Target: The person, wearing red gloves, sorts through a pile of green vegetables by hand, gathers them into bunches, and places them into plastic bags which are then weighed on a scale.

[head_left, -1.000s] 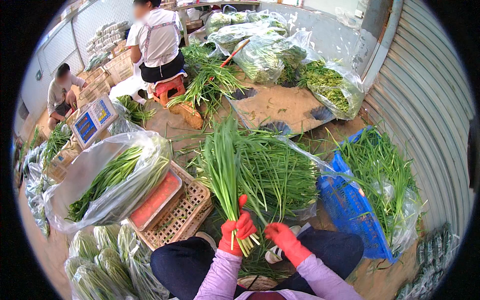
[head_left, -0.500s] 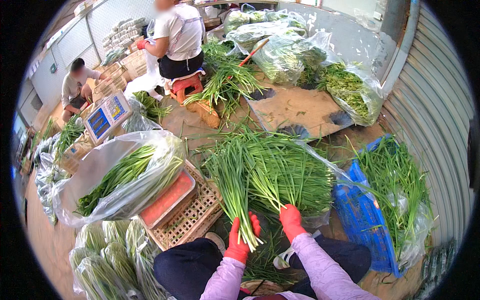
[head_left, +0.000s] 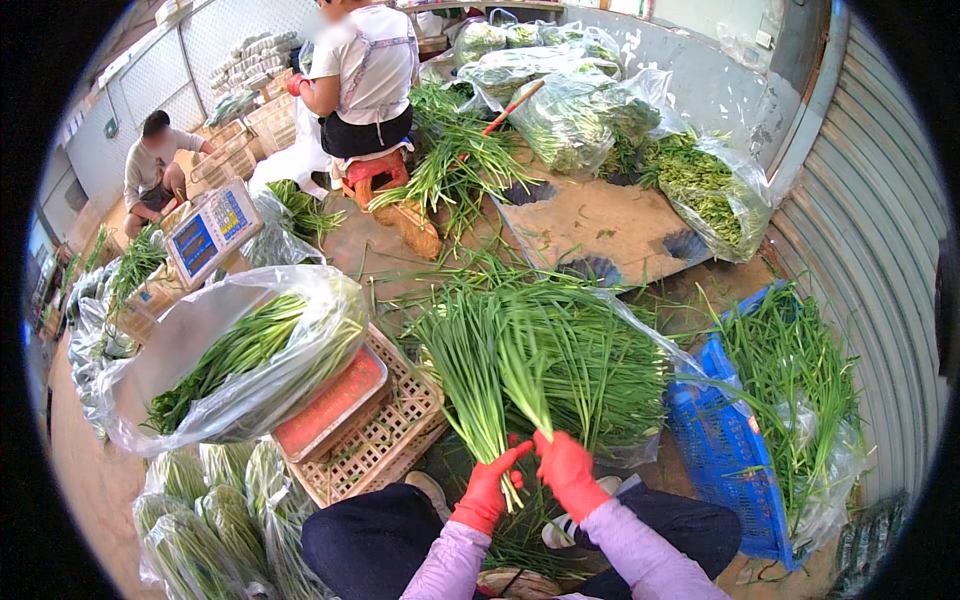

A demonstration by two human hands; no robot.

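My left hand [head_left: 482, 497], in a red glove, is closed around the pale stem ends of a bunch of garlic chives [head_left: 465, 385], whose leaves fan away from me. Close beside it, my right hand [head_left: 568, 472], also red-gloved, grips a smaller bunch of chives [head_left: 525, 385] by the stems. The smaller bunch is slightly blurred and lies against the left one. Under and beyond both is a big heap of chives [head_left: 610, 365] on clear plastic. Some fingers of each hand are hidden.
Left of me, a scale [head_left: 335, 395] on a tan crate [head_left: 405, 420] bears an open plastic bag of greens [head_left: 240, 360]; bagged bundles [head_left: 215, 510] lie nearer. A blue basket [head_left: 715, 440] of loose chives is at right. Two people [head_left: 365, 75] work farther back.
My right hand has moved left and slightly down, bringing its smaller bunch from the heap over to the left bunch. My left hand now wraps more tightly around its stems.
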